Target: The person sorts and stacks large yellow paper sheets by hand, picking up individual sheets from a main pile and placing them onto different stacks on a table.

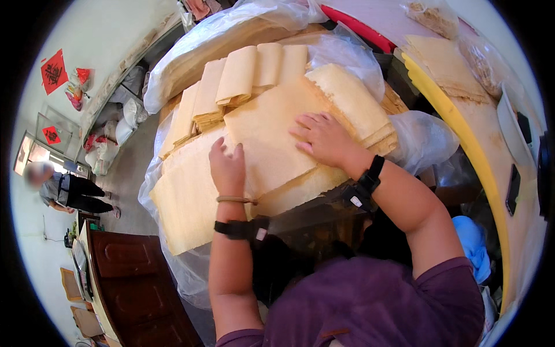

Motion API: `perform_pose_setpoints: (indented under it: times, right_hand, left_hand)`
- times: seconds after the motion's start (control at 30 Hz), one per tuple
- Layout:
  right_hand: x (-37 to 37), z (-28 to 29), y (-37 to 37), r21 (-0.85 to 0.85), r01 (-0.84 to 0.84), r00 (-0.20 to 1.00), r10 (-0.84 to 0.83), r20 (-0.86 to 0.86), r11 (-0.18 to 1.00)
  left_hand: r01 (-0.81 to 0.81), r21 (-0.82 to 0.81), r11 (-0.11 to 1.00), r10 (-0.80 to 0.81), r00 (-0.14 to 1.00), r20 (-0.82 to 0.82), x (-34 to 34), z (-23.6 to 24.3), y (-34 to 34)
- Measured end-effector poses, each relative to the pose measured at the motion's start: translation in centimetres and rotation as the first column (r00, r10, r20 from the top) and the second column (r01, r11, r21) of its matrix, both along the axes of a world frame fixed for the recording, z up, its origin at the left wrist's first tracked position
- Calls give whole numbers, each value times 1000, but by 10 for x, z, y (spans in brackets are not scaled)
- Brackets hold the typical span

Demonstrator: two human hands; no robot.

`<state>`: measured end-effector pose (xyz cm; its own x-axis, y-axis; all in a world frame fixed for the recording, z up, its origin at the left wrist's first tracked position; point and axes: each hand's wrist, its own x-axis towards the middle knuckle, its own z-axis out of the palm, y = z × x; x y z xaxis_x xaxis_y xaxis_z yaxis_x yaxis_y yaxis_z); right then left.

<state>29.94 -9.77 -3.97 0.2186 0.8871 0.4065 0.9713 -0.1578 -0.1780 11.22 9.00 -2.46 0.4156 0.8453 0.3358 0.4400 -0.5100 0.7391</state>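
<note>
Nearby, beyond loosely parted left fingers (216,147) and spread right fingers (304,121) on a tan sheet (266,150): folded stacks (238,72), crumpled plastic (188,66).

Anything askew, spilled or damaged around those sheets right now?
Slightly askew: the lower pale-yellow sheet sticks out from under the top sheet beneath the right hand, and its near edge looks ragged, not straight. I see no obvious spill.
</note>
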Motion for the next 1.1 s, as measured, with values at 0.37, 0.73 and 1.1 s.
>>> perform_pose_setpoints:
  times: [0.37, 0.73, 1.1]
  right_hand:
    - [-25, 37, -51, 341, -80, 953, 173, -251, 937]
    - [-67, -2, -143, -317, -96, -402, -328, -855, 944]
    - [-104, 29, -114, -157, -258, -15, -166, -986, 953]
  left_hand:
    - [250, -568, 784, -318, 948, -21, -21, 31, 1]
    - [269, 370, 889, 27, 775, -631, -91, 65, 70]
    - [578, 456, 676, -385, 805, -451, -95, -11, -122]
